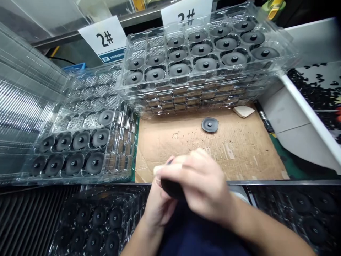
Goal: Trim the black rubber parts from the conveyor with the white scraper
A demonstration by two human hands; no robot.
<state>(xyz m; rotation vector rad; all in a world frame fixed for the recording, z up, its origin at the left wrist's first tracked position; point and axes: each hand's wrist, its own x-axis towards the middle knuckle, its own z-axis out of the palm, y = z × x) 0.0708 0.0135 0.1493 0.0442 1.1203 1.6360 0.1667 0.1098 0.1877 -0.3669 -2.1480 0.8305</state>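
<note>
- At the counter's left edge, a clear plastic lid (26,103) stood tilted against the side of an open blister tray (123,142). The tray's front cells each held a dark round disc with a raised central hub (94,163), one per cell, probably to keep the discs from touching. Most of its rear cells showed only their textured bases.
- Behind that tray stood a white card marked "2#" (105,35), which seemed to label the place below it.
- At the counter's near edge, the left hand (158,208) curled under a dark round disc (172,188), its fingers wrapped around the underside. The right hand (198,181) was closed over the top of the disc, gripping it from above. Blur hid the finer finger positions. The disc sat between both hands, just above the near edge of a worn cardboard sheet (173,153).
- Further back on that sheet lay a single loose disc (210,124), with a pale scrap of foam or paper (243,111) near the back right corner.
- Along the back, a tall stack of clear trays (202,90) rose under a "3#" card (186,10). Its top tray held discs in most cells.
- Past the counter's right edge, a dense heap of small black parts (314,80) lay behind a white rim (306,110).
</note>
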